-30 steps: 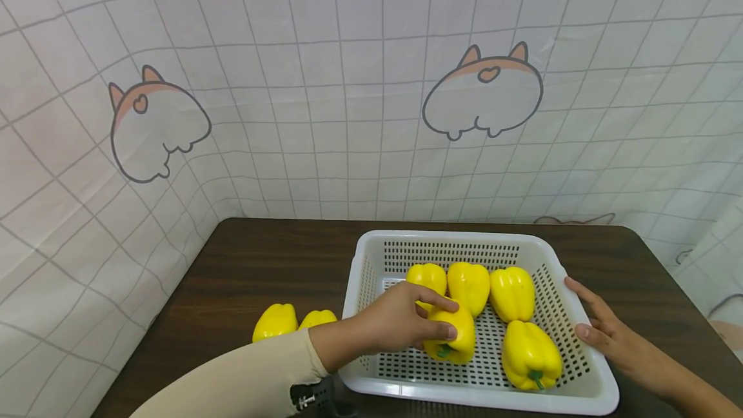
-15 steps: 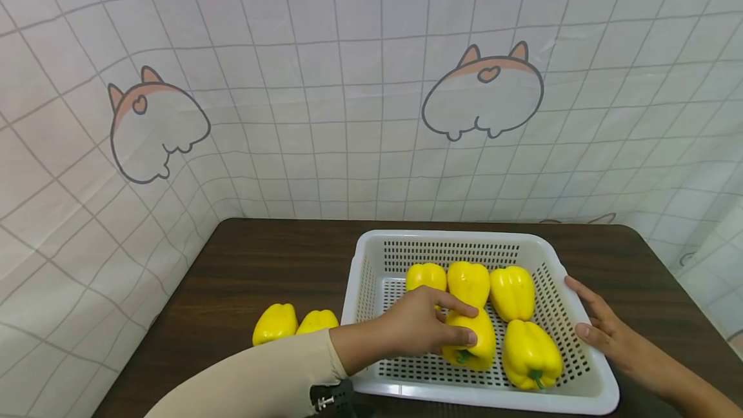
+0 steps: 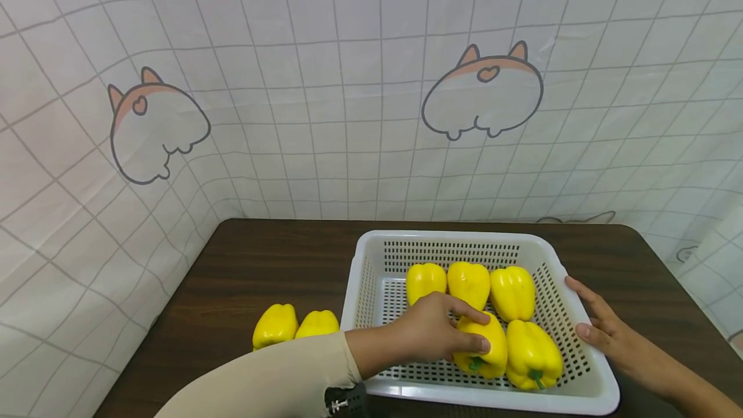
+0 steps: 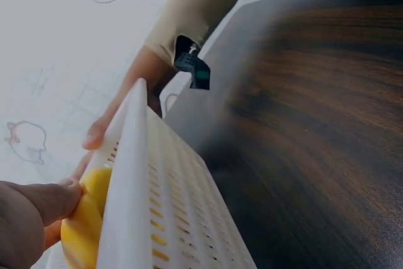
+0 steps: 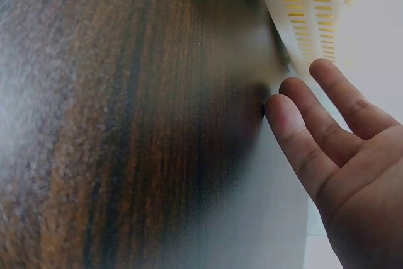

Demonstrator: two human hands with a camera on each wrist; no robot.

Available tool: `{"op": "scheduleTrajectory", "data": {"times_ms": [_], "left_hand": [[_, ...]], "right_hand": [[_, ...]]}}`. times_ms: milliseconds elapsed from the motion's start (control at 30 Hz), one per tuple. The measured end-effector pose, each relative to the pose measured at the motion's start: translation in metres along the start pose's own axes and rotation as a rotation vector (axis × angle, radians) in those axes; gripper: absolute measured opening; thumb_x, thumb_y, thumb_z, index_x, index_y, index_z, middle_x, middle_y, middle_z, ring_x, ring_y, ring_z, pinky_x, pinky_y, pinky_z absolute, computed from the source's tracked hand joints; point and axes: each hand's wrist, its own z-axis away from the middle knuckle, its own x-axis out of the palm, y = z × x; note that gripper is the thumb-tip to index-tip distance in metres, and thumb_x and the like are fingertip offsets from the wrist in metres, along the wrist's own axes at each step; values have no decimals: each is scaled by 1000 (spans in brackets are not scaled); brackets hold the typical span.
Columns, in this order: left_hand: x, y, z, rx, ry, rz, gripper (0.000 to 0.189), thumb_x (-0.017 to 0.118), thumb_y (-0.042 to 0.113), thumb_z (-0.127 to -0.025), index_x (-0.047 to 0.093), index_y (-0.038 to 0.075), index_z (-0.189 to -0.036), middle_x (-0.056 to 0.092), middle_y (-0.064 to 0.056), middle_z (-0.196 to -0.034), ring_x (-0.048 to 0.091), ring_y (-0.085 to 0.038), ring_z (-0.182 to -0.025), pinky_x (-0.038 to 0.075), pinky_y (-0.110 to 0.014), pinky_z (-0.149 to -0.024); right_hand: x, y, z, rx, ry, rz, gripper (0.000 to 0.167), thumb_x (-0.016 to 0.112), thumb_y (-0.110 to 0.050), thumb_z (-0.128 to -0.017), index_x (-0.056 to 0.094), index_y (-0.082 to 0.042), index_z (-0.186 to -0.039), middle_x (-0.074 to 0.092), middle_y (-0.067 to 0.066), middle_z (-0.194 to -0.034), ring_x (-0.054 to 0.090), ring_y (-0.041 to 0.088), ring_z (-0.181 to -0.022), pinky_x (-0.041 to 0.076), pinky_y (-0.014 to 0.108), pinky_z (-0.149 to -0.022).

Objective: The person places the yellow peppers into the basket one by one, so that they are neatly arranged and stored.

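My left hand (image 3: 429,331) reaches into the white perforated plastic basket (image 3: 400,391) and grips a yellow bell pepper (image 3: 492,344) between thumb and fingers, its green stem toward me. This pepper sits right beside another yellow bell pepper (image 3: 534,357) in the front right of the basket. Three more peppers (image 3: 513,294) stand in a row behind them. In the left wrist view, the thumb presses the held pepper (image 4: 85,231) near the basket wall. At the basket's right rim rests my right hand (image 3: 612,337); the right wrist view shows its fingers (image 5: 296,133) extended beside the basket's outer side.
Two yellow bell peppers (image 3: 275,324) lie on the dark wooden table (image 3: 278,257) left of the basket, partly behind the left sleeve (image 3: 278,373). A white grid-patterned curtain (image 3: 360,115) hangs behind the table and along its left side.
My left hand has slid the gripped bell pepper rightward and slightly toward me, up to the front right pepper. The right hand and the basket have stayed in place.
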Motion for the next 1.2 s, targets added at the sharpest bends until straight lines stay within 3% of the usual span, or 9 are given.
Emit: {"op": "scheduleTrajectory", "data": {"times_ms": [367, 800, 1200], "left_hand": [[5, -1, -6, -33, 33, -57, 26, 88, 24, -83, 80, 30, -107, 70, 15, -110, 61, -1, -85, 56, -22, -69], [8, -4, -8, -87, 28, 0, 25, 87, 17, -84, 80, 24, -107, 68, 9, -104, 65, -6, -79, 59, -27, -59], [10, -4, -8, -131, 20, 20, 26, 86, 16, -85, 80, 23, -109, 66, 7, -102, 66, -9, -76, 61, -32, -59]], "right_hand": [[-2, 0, 0, -8, -15, -7, 69, 26, -21, -112, -18, -42, -159, 5, 53, -149, 72, 26, -103, 62, 51, -70], [-2, -1, 0, 8, 0, -1, 69, 28, -22, -112, -18, -42, -159, 1, 52, -150, 73, 25, -102, 62, 51, -69], [-2, -1, 0, 5, -8, -16, 69, 28, -21, -112, -19, -39, -159, -1, 53, -150, 72, 25, -103, 61, 52, -69]]}}
